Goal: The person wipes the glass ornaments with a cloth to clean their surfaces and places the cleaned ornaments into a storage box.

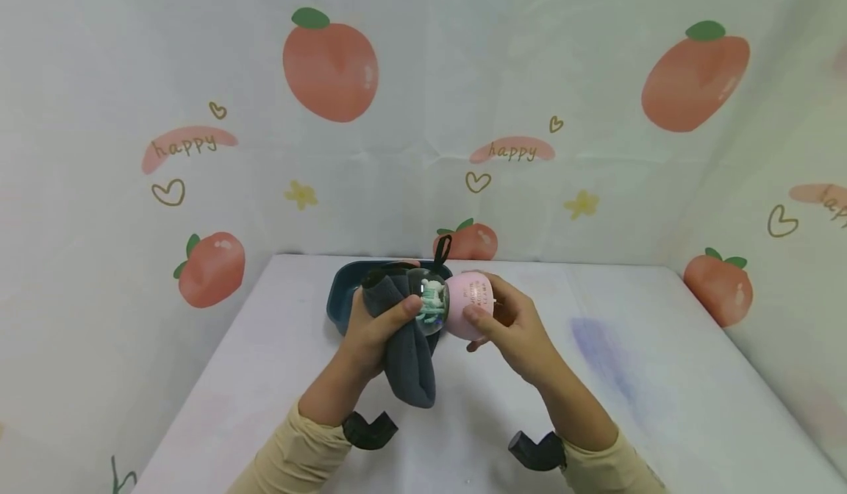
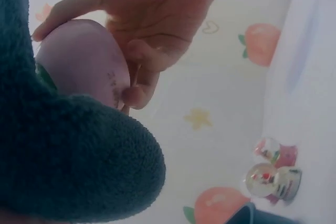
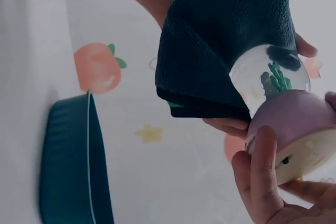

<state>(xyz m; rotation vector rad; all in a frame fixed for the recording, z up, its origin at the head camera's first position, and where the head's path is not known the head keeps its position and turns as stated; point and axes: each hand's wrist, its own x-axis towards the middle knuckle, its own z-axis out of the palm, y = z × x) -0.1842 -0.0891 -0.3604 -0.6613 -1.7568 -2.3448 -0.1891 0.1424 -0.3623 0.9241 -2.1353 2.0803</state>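
A snow globe with a pink base [image 1: 468,309] is held on its side above the table, its clear dome [image 3: 249,80] pointing left; a small green and white figure shows inside. My right hand [image 1: 526,336] grips the base, thumb in front and fingers behind it. My left hand [image 1: 366,338] holds a dark blue-grey cloth [image 1: 410,373] against the dome, with the thumb pressing near the glass. Folded fabric hangs below that hand and fills much of the left wrist view. In the right wrist view, the underside of the base [image 3: 307,153] is cream.
Behind the hands stands a dark blue tub [image 1: 340,299] on the white table [image 1: 265,406]; a black loop [image 1: 442,250] rises by its right side. Two small snow globes, one with a white base [image 2: 287,183] and one with a pink base [image 2: 287,156], appear in the left wrist view.
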